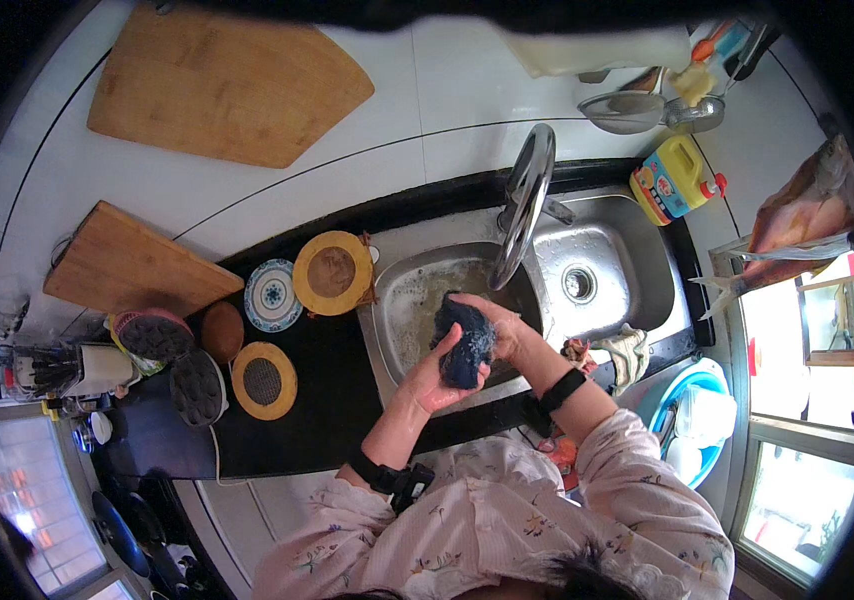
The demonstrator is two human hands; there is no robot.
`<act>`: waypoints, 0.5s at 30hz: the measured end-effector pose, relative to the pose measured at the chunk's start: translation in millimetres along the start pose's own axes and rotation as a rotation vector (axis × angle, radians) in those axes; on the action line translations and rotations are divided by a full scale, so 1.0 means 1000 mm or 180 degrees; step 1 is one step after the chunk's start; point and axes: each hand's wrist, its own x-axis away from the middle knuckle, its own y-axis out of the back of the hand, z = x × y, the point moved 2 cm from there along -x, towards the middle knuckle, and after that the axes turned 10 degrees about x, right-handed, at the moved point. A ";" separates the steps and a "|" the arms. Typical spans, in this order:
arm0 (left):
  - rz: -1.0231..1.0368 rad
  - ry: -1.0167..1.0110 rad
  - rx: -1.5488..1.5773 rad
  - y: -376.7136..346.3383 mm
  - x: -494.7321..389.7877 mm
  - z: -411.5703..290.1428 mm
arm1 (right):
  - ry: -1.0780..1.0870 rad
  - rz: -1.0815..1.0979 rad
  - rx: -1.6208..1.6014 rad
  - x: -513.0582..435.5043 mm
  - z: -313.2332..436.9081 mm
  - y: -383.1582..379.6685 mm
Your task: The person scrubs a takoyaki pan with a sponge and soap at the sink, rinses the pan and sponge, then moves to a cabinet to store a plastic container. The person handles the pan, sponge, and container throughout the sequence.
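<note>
A dark blue wet cloth, bunched up and flecked with suds, is between my two hands above the left sink basin. My left hand cups it from below, thumb up along its side. From the upper right, my right hand grips its far end; some of those fingers are hidden behind the cloth. Cloudy, foamy water lies in this basin. The curved chrome faucet hangs its spout just beyond my right hand, and I cannot tell whether water runs from it.
The right basin shows its drain. Beside it are a yellow detergent jug and a striped cloth. Round woven mats, a patterned plate and an open electric mold pan occupy the left counter. A fish hangs at right.
</note>
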 end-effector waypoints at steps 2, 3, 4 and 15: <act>-0.0428 -0.0317 -0.0652 -0.004 0.001 -0.006 | -0.0108 0.0165 0.0316 -0.005 0.010 -0.005; -0.0691 -0.0489 -0.0963 -0.006 0.000 -0.008 | 0.0027 -0.0146 0.0849 -0.007 0.016 -0.005; -0.0849 -0.0557 -0.1110 -0.006 0.000 -0.009 | 0.0186 -0.0247 0.1351 -0.008 0.021 -0.006; -0.2015 -0.2000 -0.3682 0.062 -0.033 -0.006 | 0.0967 -0.2059 0.3549 -0.028 -0.028 0.019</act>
